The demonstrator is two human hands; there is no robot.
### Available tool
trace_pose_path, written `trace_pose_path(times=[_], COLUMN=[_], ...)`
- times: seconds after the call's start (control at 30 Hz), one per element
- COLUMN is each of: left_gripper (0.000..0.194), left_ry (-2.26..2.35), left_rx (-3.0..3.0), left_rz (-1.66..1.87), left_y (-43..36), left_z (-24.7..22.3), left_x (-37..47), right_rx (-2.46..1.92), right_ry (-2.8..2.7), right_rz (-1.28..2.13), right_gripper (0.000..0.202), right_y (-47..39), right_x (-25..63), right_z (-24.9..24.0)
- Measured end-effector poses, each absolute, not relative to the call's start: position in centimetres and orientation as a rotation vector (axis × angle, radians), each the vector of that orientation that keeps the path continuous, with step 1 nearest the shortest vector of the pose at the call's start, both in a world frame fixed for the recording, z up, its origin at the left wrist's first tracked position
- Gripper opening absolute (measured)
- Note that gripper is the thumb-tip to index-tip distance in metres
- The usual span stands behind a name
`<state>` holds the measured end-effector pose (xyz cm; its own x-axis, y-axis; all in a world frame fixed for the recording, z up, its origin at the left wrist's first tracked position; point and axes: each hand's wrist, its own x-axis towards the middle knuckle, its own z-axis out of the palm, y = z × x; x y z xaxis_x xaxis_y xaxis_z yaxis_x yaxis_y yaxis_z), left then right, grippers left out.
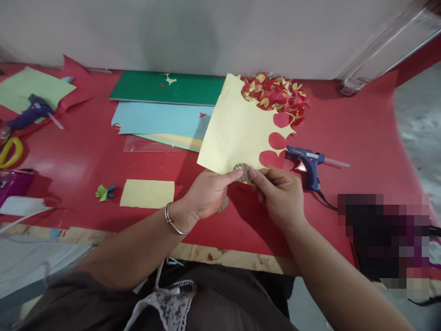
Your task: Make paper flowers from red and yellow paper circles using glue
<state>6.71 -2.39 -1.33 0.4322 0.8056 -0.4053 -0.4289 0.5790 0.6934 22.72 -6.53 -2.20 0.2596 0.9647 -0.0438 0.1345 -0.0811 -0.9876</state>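
A pale yellow sheet of paper (234,124) is held up over the red tabletop, with several rounded bites cut from its right edge and red showing through them. At its lower edge lies a small rounded greyish-brown striped piece (243,171). My left hand (210,191) is closed on the sheet, its thumb pressing that piece. My right hand (280,191) pinches the piece's right side and the sheet's edge between thumb and fingers. Another brownish bit (223,205) shows below my left hand. Both hands' undersides are hidden.
Behind the sheet is a heap of red and yellow cut pieces (275,92). A blue glue gun (308,163) lies right; another glue gun (31,112) and yellow-handled scissors (12,151) lie left. Green (148,87) and light-blue sheets (155,117), a yellow rectangle (148,193) and a paper flower (104,193) also lie there.
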Motion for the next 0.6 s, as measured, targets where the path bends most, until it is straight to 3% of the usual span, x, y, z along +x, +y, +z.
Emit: trace_pose_path(times=[0.43,0.6], left_gripper=[0.024,0.027], left_ry=[0.86,1.083], left_rx=[0.785,0.78], left_rz=[0.885,0.958], left_y=[-2.0,-1.6], left_z=[-1.7,-1.9], left_x=[6.0,5.3], right_rx=[-1.515,-1.59], right_ry=[-1.177,-1.328], right_rz=[0.909,0.715], right_gripper=[0.045,0.032], right_y=[-6.5,-6.7], right_x=[22.8,24.4], right_z=[-2.4,-2.1])
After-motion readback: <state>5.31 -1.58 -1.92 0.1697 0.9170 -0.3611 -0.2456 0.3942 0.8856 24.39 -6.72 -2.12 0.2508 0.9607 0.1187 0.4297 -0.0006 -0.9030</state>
